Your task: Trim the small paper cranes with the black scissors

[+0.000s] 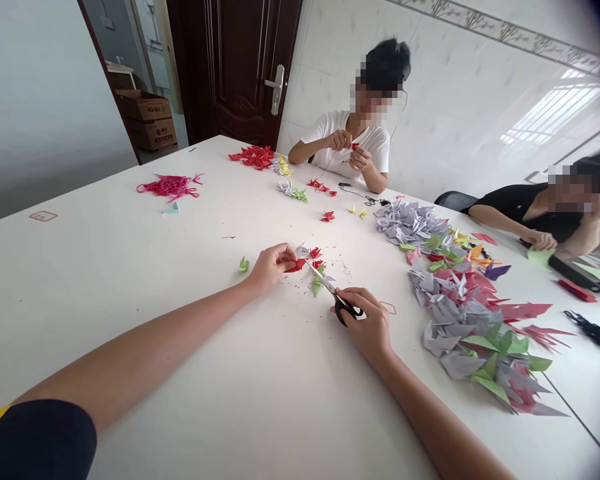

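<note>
My left hand (273, 268) pinches a red folded paper piece (295, 266) at the table's middle, with small lilac and red folds just beyond it. My right hand (366, 321) grips black-handled scissors (341, 309), whose metal blades (320, 277) slant up toward the red folds. The blade tips look very close to the paper, though I cannot tell whether they touch it. Tiny red paper scraps (300, 300) are scattered below the hands. A green folded piece (243, 265) lies left of my left hand.
Heaped on the white table (130, 300) at right are lilac, green and red origami pieces (460, 320). A tangle of pink string (170, 188) lies at left. Red folded pieces (254, 157) sit at the far end. Seated people work across the table (353, 143) and at right (527, 217).
</note>
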### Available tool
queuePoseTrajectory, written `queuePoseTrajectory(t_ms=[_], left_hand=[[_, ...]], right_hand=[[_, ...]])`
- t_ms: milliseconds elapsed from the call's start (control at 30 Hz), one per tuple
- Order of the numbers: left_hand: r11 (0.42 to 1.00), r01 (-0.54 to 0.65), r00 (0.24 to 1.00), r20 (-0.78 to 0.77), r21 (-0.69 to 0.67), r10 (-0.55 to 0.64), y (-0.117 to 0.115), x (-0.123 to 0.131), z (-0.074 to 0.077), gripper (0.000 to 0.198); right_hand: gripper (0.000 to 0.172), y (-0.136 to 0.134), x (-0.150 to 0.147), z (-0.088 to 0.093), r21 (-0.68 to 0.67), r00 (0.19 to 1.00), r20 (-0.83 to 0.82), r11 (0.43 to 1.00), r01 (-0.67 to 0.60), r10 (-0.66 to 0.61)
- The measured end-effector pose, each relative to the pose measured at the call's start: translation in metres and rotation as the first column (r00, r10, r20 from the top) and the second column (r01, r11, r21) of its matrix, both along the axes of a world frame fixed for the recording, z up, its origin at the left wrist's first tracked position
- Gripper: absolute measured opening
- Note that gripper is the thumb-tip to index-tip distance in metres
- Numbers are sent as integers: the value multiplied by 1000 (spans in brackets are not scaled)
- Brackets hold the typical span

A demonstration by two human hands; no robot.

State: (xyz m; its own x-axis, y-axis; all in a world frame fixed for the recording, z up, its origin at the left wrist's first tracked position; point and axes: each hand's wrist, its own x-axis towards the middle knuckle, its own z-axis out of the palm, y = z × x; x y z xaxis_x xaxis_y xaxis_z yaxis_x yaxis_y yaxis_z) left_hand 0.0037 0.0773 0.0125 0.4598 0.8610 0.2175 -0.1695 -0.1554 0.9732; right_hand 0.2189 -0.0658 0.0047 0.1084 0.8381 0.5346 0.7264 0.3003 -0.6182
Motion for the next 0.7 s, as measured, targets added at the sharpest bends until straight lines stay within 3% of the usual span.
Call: queuePoseTrajectory(t_ms=[300,700], left_hand=[[1000,-3,1000,-6,21,3,-1,1,3,24],[999,2,1000,-13,33,-2,-1,2,3,23]], right_hand=[[26,1,2,-2,-31,997,68,999,-28,30],[32,1,3,-4,-64,999,22,997,-46,47]])
